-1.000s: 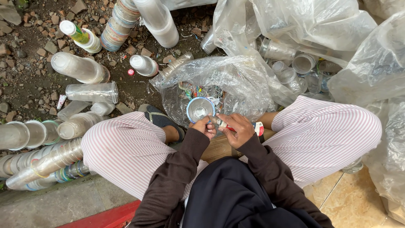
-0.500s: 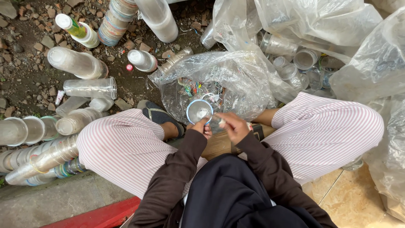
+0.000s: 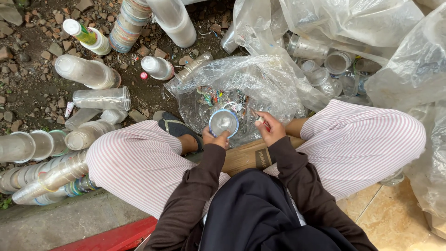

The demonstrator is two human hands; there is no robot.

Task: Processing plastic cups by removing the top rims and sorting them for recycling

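The ground point(image 3: 32, 93) is dark dirt with little stones, and a grey step point(image 3: 60, 223) runs along the bottom. Stacks of clear cups point(image 3: 42, 148) lie on the dirt to one side. Big see-through bags point(image 3: 371, 28) pile up on the other side, and some run off the edge. A person in striped trousers point(image 3: 134, 162) sits with a sandal point(image 3: 174, 128) showing. A clear bag point(image 3: 260, 83) lies open in front, with small colourful bits inside that are hard to make out.

The left hand point(image 3: 214, 138) pinches a cup point(image 3: 223, 122) by its side. The cup is clear with a blue rim, held just over the open bag. The right hand point(image 3: 269, 128) is just beside it, fingers curled around something small that I cannot make out.
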